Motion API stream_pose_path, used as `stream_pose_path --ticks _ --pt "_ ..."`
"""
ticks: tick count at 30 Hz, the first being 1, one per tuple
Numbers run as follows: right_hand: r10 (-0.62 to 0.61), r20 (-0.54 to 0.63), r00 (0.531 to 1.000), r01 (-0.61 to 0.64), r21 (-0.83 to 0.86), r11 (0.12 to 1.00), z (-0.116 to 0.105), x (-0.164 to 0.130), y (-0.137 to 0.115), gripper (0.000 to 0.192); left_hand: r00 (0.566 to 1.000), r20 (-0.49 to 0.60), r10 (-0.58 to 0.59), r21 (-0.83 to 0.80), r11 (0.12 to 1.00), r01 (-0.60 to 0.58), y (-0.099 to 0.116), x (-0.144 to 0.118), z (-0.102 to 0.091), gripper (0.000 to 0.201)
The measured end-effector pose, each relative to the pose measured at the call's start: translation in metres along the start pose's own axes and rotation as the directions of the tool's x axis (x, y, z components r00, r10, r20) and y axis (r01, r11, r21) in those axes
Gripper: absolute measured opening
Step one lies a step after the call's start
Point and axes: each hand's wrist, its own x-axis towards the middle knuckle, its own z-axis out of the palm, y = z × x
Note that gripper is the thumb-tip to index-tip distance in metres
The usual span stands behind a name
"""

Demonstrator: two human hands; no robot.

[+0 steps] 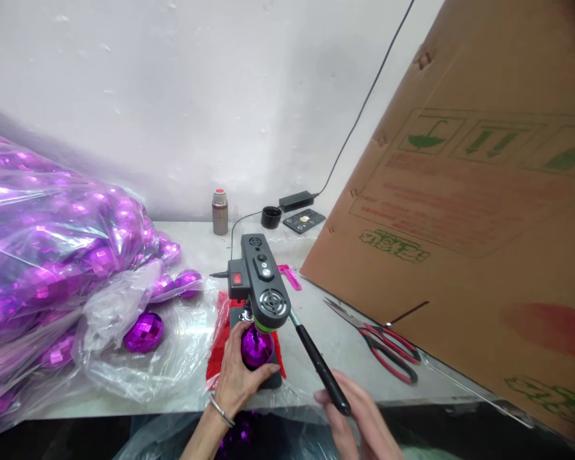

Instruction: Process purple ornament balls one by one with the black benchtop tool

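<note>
A small dark grey press machine with a red switch stands on the table over a red mat. My left hand cups a shiny purple faceted ball under the machine's head. My right hand grips the end of the machine's black lever handle, which slants down to the right.
A big clear plastic bag full of purple balls fills the left side; one loose ball lies by it. Red-handled scissors lie right of the machine. A large cardboard box leans at right. A flask, a black cap and a power adapter stand by the wall.
</note>
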Motion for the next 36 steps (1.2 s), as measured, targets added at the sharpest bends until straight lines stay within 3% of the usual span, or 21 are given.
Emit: stream_pose_path --ticks 3,5,9,11,18,28,36 --pt "-0.133 -0.089 0.987 0.133 -0.002 0.991 0.007 0.025 -0.004 0.054 0.999 -0.036 -0.006 -0.012 1.000 0.006 0.000 0.001 0.002 0.076" --pt "-0.267 -0.122 0.956 0.267 -0.011 0.964 0.012 0.044 -0.009 0.062 0.999 -0.054 0.008 -0.009 1.000 -0.009 0.003 0.001 0.004 0.073" --pt "-0.390 -0.016 0.921 0.391 0.034 0.920 0.023 0.075 -0.027 0.038 0.998 -0.068 -0.009 -0.002 1.000 0.009 0.010 0.000 0.004 0.074" --pt "-0.393 0.003 0.920 0.390 0.102 0.915 0.031 0.081 -0.034 0.030 0.998 -0.057 -0.022 0.003 1.000 0.023 0.013 0.000 0.004 0.075" --pt "-0.293 -0.169 0.941 0.323 0.191 0.927 0.057 0.066 -0.031 0.035 0.996 -0.082 -0.021 -0.015 1.000 0.019 0.013 0.000 0.006 0.073" --pt "-0.346 -0.238 0.908 0.387 0.157 0.909 0.060 0.068 -0.029 0.034 0.997 -0.080 0.002 -0.003 1.000 -0.002 0.016 0.001 0.005 0.072" --pt "-0.245 -0.321 0.915 0.299 0.130 0.945 0.068 0.063 -0.033 0.042 0.995 -0.098 0.011 0.010 1.000 -0.010 0.008 -0.001 0.009 0.072"
